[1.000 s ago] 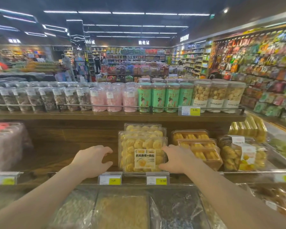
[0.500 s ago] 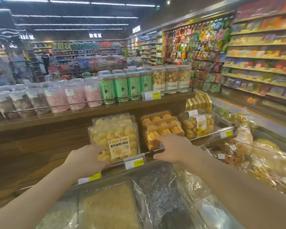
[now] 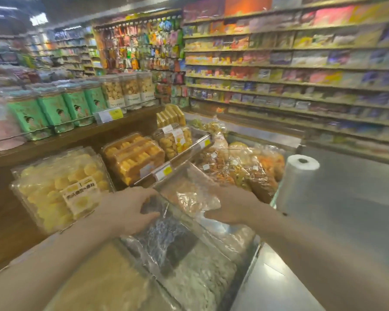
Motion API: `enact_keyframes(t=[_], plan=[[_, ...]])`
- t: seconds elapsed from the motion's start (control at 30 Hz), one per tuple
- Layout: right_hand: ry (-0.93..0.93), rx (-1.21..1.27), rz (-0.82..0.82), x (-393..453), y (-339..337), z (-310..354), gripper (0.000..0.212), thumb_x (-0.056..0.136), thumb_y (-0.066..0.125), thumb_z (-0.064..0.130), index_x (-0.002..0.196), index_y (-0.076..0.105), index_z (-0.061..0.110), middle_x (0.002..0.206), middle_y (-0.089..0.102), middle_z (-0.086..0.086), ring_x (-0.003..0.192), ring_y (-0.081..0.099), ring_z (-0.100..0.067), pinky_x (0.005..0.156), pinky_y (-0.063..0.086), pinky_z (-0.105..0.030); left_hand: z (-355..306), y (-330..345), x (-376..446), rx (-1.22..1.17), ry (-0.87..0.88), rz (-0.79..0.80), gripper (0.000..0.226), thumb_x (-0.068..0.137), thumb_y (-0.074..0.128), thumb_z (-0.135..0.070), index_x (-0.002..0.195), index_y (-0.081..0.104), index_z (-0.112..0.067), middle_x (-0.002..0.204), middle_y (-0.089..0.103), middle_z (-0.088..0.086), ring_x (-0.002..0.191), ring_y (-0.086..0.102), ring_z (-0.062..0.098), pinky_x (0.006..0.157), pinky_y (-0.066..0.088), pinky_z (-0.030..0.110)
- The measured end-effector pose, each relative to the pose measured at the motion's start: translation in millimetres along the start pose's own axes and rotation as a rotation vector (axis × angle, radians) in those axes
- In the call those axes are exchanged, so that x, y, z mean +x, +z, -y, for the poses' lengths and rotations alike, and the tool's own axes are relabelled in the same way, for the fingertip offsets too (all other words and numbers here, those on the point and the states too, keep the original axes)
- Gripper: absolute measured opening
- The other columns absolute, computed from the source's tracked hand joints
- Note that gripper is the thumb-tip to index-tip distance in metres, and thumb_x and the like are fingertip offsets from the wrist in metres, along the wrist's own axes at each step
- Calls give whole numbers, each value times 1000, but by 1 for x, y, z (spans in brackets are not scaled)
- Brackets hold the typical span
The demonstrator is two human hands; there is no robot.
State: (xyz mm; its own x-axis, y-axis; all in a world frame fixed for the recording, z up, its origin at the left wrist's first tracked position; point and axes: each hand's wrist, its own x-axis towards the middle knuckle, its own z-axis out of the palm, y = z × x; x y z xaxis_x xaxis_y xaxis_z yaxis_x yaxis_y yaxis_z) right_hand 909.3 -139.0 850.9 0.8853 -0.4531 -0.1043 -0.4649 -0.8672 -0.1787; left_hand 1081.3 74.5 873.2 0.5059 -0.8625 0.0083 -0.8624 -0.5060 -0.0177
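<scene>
My left hand [image 3: 130, 209] hovers with loosely spread fingers over a plastic-covered bin of dark snacks [image 3: 169, 239], beside a metal divider. My right hand [image 3: 234, 205] hangs just right of it, fingers relaxed and pointing left, over a clear-wrapped bin of orange-brown snacks [image 3: 189, 194]. Neither hand plainly grips anything; the picture is motion-blurred. A clear box of yellow cookies [image 3: 61, 189] with a white label stands on the wooden shelf to the left of my left hand.
Boxes of orange pastries [image 3: 135, 158] sit behind a rail with price tags. Green tins [image 3: 52, 113] and clear jars line the upper shelf. Bagged snacks [image 3: 245, 169] fill the corner bin. A roll of plastic bags [image 3: 299, 176] stands at right. Stocked wall shelves [image 3: 301, 75] run behind.
The view has swung right. Both hands have left the yellow cookie box and the shelf rail and moved right and down over the plastic-covered bins.
</scene>
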Motion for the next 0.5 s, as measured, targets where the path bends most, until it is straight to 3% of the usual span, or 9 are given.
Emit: enact_keyframes(t=[0.27, 0.5], plan=[[404, 55, -24, -144, -6, -97, 64, 85, 63, 65, 139, 50, 33, 130, 60, 3, 121, 58, -26, 92, 53, -40, -135, -4, 27, -31, 304, -11, 58, 90, 52, -67, 144, 41, -51, 133, 60, -23, 124, 59, 9, 95, 51, 33], [693, 63, -105, -285, -7, -169, 75, 87, 60, 64, 151, 37, 32, 153, 44, 3, 139, 45, -23, 107, 43, -43, -273, -8, 14, -38, 585, 3, 54, 91, 51, -63, 143, 43, -49, 133, 60, -24, 120, 58, 5, 89, 54, 32]])
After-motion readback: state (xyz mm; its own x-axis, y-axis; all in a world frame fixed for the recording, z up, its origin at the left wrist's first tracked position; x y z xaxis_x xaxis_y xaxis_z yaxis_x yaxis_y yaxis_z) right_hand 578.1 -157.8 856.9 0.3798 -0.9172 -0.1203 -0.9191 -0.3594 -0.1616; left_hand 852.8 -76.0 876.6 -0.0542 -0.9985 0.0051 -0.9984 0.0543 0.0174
